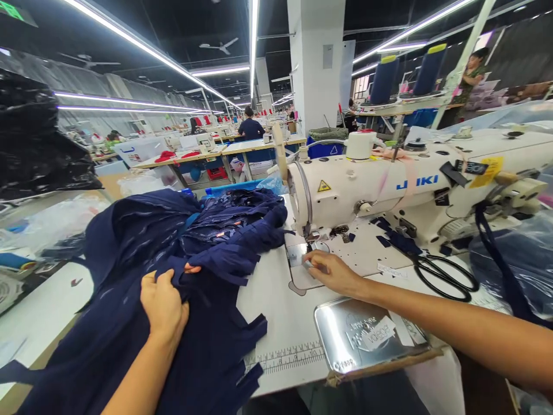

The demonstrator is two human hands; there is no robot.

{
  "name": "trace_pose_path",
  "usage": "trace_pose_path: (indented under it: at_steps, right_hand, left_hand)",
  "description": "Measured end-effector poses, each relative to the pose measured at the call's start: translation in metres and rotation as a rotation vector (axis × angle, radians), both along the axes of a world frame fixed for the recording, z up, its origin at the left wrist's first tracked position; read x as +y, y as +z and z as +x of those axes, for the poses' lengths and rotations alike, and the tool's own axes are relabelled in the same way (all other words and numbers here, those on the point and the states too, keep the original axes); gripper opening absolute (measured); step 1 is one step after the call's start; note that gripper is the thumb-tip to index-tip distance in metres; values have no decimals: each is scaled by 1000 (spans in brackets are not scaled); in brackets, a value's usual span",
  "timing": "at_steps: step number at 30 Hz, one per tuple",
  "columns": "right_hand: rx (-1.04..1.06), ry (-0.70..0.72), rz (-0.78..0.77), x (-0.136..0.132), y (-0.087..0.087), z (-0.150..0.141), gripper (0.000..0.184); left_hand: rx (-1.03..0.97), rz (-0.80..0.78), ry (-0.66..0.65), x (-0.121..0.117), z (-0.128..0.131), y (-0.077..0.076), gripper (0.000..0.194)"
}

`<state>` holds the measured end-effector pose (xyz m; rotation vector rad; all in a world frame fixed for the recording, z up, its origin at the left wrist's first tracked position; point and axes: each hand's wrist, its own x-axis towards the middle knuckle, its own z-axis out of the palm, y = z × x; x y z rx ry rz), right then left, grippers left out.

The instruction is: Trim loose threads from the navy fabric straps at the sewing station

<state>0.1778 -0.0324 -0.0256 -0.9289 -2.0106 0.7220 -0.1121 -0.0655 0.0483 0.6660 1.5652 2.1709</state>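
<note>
My left hand is closed on the edge of a navy garment, part of a large heap draped over the left of the table. Just under the needle area of a white sewing machine, my right hand rests with thumb and fingers pinched together. Whatever lies between those fingertips is too small to make out. The fingers are beside the metal needle plate. Further strips and edges of navy cloth hang toward the table's front.
Black-handled scissors lie right of my right hand, among navy scraps. A shiny metal tin lid with white labels sits at the front edge, beside a printed ruler. Thread cones stand behind the machine. People work at far tables.
</note>
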Motion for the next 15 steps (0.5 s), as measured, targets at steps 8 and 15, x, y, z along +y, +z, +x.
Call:
trace_pose_path:
  at_steps: [8,15]
  right_hand:
    - [-198,-226,17,1,-4,57,22]
    - [-319,-344,26,-1,-1,84,24]
  left_hand:
    - [-32,7,41,-18,-17,-12,18]
    - [-33,25,43,-18,-19,-14,20]
